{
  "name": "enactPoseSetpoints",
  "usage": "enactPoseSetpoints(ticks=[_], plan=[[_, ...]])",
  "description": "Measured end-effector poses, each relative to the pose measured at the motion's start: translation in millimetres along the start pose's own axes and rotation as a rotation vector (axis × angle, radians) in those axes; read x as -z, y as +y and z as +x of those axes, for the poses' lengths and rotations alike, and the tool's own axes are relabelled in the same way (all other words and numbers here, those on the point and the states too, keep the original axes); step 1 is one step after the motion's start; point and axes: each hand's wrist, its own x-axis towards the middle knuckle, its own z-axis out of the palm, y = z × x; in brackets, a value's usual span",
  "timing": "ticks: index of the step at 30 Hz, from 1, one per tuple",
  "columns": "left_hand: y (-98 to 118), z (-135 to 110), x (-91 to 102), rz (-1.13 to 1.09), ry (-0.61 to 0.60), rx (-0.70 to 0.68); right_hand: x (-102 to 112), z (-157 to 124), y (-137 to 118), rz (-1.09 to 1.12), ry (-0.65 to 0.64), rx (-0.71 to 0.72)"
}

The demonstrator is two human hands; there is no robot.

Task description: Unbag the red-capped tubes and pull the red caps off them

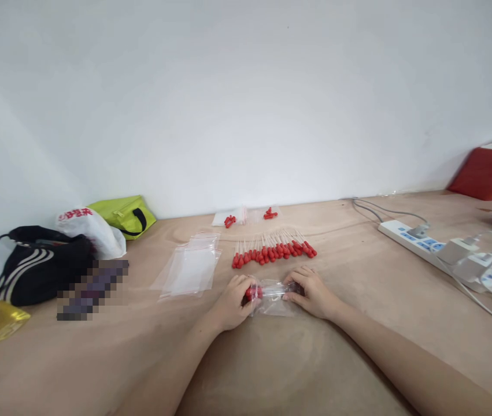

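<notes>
My left hand (233, 303) is closed around the left end of a clear plastic bag (278, 306), where red ends of sticks (254, 292) show through the film. At the bag's right end, my right hand (314, 293) pinches it between thumb and fingers. The pale shafts inside lie sideways between both hands. Just beyond, a row of loose sticks (274, 251) with red ends faces me, their thin pale shafts pointing away. To the left lies a fanned stack of flat clear bags (189, 271).
Two bags with red-ended sticks (229, 221) (270, 214) lie near the wall. A power strip (419, 240) with plugs and cables is at right, a red bag (488, 173) behind it. A black bag (50, 268), a white plastic bag (92, 231) and a green pouch (119, 214) stand at left.
</notes>
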Motion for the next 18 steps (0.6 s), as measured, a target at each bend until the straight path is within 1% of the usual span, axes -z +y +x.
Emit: enactPoseSetpoints(ticks=[3, 6, 9, 13, 16, 18], plan=[[-0.1, -0.5, -0.4, 0.076, -0.009, -0.032, 1.0, 0.9, 1.6, -0.012, 0.0, -0.059], [2.5, -1.4, 3.0, 0.141, -0.039, -0.012, 2.9, 1.8, 1.4, -0.02, -0.002, -0.124], [5.2, -2.7, 10.0, 0.161, -0.071, 0.015, 5.2, 2.1, -1.2, -0.031, -0.012, -0.176], [0.7, -7.4, 20.9, 0.083, -0.121, 0.043, 6.4, 2.2, -3.0, -0.03, -0.026, -0.198], [-9.4, -13.7, 30.8, 0.003, -0.159, 0.082, 6.2, 2.5, -0.8, -0.026, -0.03, -0.197], [-17.5, -18.4, 38.2, -0.018, -0.162, 0.105, 6.5, 2.7, 1.6, -0.025, -0.034, -0.201]])
